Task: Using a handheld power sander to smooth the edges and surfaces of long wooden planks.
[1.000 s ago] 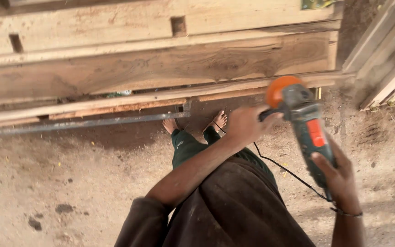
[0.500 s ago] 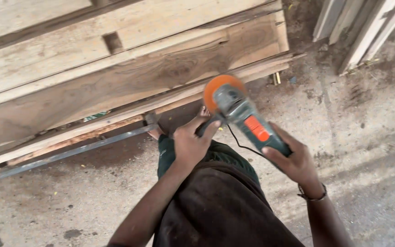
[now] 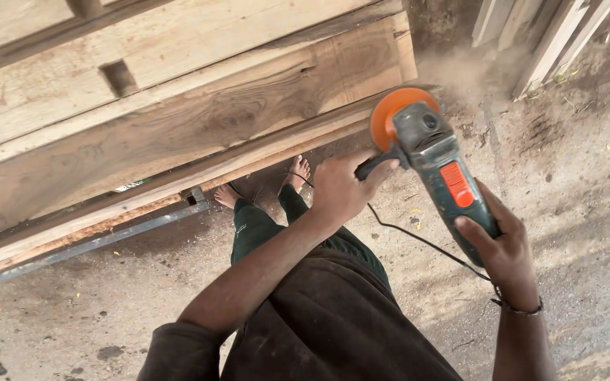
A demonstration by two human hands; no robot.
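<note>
Angle grinder [image 3: 440, 169], a grey-green handheld power tool with a red slide switch and an orange sanding disc [image 3: 392, 115], is being held in the air just beside the right end of the stacked brown timber door frame [image 3: 199, 106].

Head view: the left hand [image 3: 340, 189] is wrapping its fingers tight around the black side handle [image 3: 374, 164]; the right hand [image 3: 503, 247] is closing around the rear of the tool body, thumb lying along the casing. The disc is meeting the lower frame edge, and pale dust is drifting off to the right. A black power cord [image 3: 418, 240] is trailing from the rear down across the dusty concrete floor [image 3: 587, 183].

Handling judgement: the tool is looking rigid, moderately heavy and nose-weighted, likely to twist on contact. Two-point holding, side handle plus rear body, is suiting it; the disc and cord are to be kept away from fingers and the bare feet [image 3: 298, 171] below.
</note>
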